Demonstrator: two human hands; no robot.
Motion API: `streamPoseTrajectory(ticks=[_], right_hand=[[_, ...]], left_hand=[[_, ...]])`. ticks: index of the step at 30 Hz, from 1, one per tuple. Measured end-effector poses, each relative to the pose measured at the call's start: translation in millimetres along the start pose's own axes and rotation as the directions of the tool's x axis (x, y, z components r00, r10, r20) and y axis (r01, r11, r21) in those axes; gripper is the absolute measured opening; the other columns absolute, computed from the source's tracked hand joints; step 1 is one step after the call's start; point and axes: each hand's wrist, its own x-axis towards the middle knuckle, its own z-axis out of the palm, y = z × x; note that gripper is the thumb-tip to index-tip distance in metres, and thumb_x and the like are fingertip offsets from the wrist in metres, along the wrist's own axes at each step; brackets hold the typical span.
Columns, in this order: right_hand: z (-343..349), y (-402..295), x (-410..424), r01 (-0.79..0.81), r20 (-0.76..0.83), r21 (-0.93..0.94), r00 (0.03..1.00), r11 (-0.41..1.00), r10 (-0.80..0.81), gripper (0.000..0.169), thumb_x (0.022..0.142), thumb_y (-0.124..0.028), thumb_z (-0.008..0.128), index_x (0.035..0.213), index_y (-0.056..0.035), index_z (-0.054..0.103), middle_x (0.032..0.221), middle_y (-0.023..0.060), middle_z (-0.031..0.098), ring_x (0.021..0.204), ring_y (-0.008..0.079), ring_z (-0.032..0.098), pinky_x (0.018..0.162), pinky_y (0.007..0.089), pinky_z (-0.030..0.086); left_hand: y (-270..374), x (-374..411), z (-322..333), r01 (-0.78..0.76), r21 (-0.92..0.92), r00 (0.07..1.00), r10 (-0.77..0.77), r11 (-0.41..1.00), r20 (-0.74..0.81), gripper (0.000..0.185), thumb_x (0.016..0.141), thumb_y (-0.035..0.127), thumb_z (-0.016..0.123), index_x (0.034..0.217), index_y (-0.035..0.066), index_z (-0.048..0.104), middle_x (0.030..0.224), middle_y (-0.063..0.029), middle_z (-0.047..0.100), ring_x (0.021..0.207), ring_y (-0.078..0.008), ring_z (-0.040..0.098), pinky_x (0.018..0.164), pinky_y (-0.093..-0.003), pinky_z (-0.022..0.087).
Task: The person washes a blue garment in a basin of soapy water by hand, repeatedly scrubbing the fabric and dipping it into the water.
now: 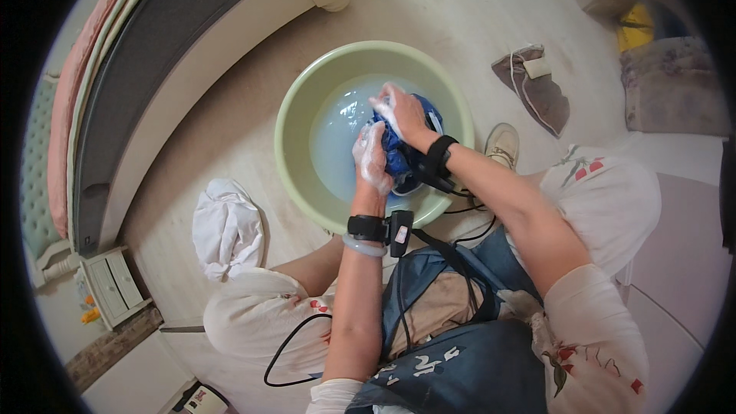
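A pale green plastic basin [296,169] stands on the floor before me, with cloudy, soapy water [339,126] in it. Wet blue fabric [397,161] is bunched up in the basin's right half, dark and white parts showing at its edges. My left hand [372,155], coated in suds, grips the near left side of this cloth. On its far side my right hand [402,112] is also foamy, its fingers curled over the fabric. Both wrists wear black straps with small devices, and a pale bangle [364,246] circles the left forearm.
A crumpled white cloth [227,230] lies on the floor at left, near the bed [190,57]. To the right is a brown cloth [535,89] with a pale block resting on it. Black cables [471,207] run from my wrists beside the basin's near rim.
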Motion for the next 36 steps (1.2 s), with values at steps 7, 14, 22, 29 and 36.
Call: streamPoseTrajectory(ticks=[7, 14, 22, 29, 36], right_hand=[[6, -31, -35, 0.324, 0.120, 0.132, 0.933, 0.937, -0.340, 0.021, 0.081, -0.027, 0.057, 0.081, -0.0059, 0.060, 0.088, 0.0165, 0.059, 0.080, 0.0369, 0.055, 0.066, 0.0410, 0.046], [-44, -13, 26, -0.412, 0.588, 0.498, 0.807, 0.763, 0.052, 0.037, 0.086, -0.039, 0.055, 0.095, -0.0028, 0.051, 0.089, 0.0015, 0.052, 0.084, 0.0115, 0.046, 0.079, 0.0258, 0.039], [-60, -30, 23, 0.152, 0.776, 0.236, 0.565, 0.960, -0.280, 0.065, 0.058, -0.012, 0.071, 0.113, -0.0064, 0.036, 0.099, 0.0141, 0.055, 0.090, 0.0255, 0.053, 0.080, 0.0343, 0.041], [-48, 40, 24, -0.144, 0.537, 0.371, 0.839, 0.917, -0.086, 0.027, 0.074, -0.021, 0.058, 0.096, -0.0055, 0.061, 0.087, 0.0145, 0.063, 0.079, 0.0215, 0.060, 0.074, 0.0327, 0.046], [2, -57, -47, 0.427, 0.156, 0.098, 0.886, 0.899, -0.437, 0.024, 0.080, -0.030, 0.059, 0.078, -0.0068, 0.061, 0.080, 0.0181, 0.061, 0.072, 0.0372, 0.058, 0.062, 0.0396, 0.047]], left_hand=[[-12, 32, -51, -0.014, -0.098, 0.996, 0.005, 0.995, -0.091, 0.031, 0.087, 0.033, 0.050, 0.103, 0.007, 0.057, 0.093, -0.0080, 0.058, 0.088, -0.0208, 0.056, 0.080, -0.0375, 0.046], [-8, 28, -66, -0.287, 0.908, 0.842, 0.533, 0.305, 0.087, 0.062, 0.073, 0.033, 0.065, 0.124, 0.006, 0.044, 0.119, -0.0168, 0.048, 0.108, -0.0315, 0.047, 0.096, -0.0419, 0.037], [41, -1, -43, -0.388, 0.791, 0.915, 0.302, 0.472, 0.269, 0.030, 0.068, 0.020, 0.068, 0.092, 0.001, 0.064, 0.068, -0.0067, 0.062, 0.063, -0.0178, 0.059, 0.064, -0.0287, 0.048], [47, -13, -23, 0.063, -0.120, 0.936, -0.017, 0.991, 0.353, 0.037, 0.090, 0.031, 0.051, 0.108, 0.000, 0.057, 0.094, -0.0097, 0.063, 0.080, -0.0212, 0.062, 0.075, -0.0325, 0.051], [-19, 27, -63, 0.265, -0.562, 0.777, 0.171, 0.784, 0.605, 0.039, 0.092, 0.040, 0.046, 0.112, 0.008, 0.054, 0.103, -0.0064, 0.059, 0.097, -0.0211, 0.056, 0.087, -0.0367, 0.045]])
